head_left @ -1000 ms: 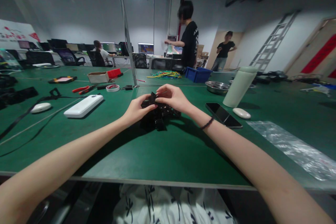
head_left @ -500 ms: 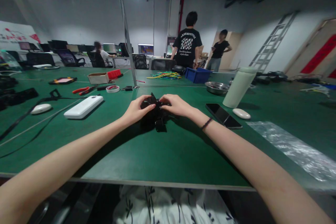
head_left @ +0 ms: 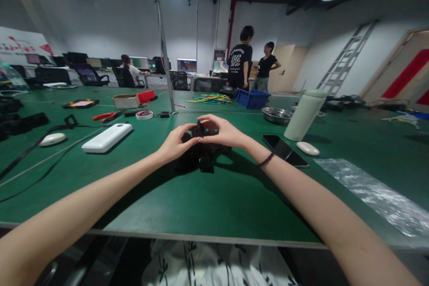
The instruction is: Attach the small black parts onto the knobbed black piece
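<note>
A small black object [head_left: 206,165], too dark to name, sits on the green table in front of me. A square block sticks out of it toward my side. My left hand [head_left: 175,143] grips it from the left, thumb in front and fingers curled behind. From the right, my right hand [head_left: 224,132] holds an upright part of the same object between thumb and fingers. The two thumbs meet near its middle, and the hands hide much of it.
Left of my hands lie a white power bank [head_left: 107,138] and a white oval case [head_left: 52,139]. To the right are a black phone [head_left: 284,151], pale green bottle [head_left: 305,115], another oval case [head_left: 308,149] and clear plastic bag [head_left: 372,194]. A metal pole [head_left: 163,44] rises behind.
My right hand has lifted slightly and shifted its fingers over the top of the black object; the thumbs have come together. Behind the table, the standing people have turned and moved closer together.
</note>
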Tool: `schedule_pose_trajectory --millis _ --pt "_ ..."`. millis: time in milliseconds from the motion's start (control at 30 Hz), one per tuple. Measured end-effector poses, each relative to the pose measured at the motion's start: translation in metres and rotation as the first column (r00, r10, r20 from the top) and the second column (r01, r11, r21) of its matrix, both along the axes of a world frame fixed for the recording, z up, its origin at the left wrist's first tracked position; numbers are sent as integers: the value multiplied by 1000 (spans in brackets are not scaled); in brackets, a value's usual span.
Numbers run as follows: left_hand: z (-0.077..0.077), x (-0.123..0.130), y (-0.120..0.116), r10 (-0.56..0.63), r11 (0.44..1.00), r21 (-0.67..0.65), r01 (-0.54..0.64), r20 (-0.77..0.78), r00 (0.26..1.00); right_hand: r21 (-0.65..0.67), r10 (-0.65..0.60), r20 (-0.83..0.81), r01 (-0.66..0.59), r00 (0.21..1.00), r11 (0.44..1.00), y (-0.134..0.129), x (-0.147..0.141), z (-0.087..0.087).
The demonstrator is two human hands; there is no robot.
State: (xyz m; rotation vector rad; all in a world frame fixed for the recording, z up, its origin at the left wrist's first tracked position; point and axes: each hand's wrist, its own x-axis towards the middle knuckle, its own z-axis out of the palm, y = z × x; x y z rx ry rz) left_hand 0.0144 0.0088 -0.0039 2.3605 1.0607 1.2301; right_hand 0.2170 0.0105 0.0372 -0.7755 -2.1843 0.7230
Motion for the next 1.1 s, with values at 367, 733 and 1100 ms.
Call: schedule_pose_trajectory --millis 367,733,1100 --pt "6 -9 3 143 989 29 -142 -21 990 161 -331 389 291 859 943 6 32 24" --pt "-6 -13 19 199 978 -20 -207 -192 961 79 -266 675 290 689 954 15 47 19" --pt "-14 -14 24 139 984 -76 -162 -241 961 272 -489 558 408 671 871 40 68 -15"
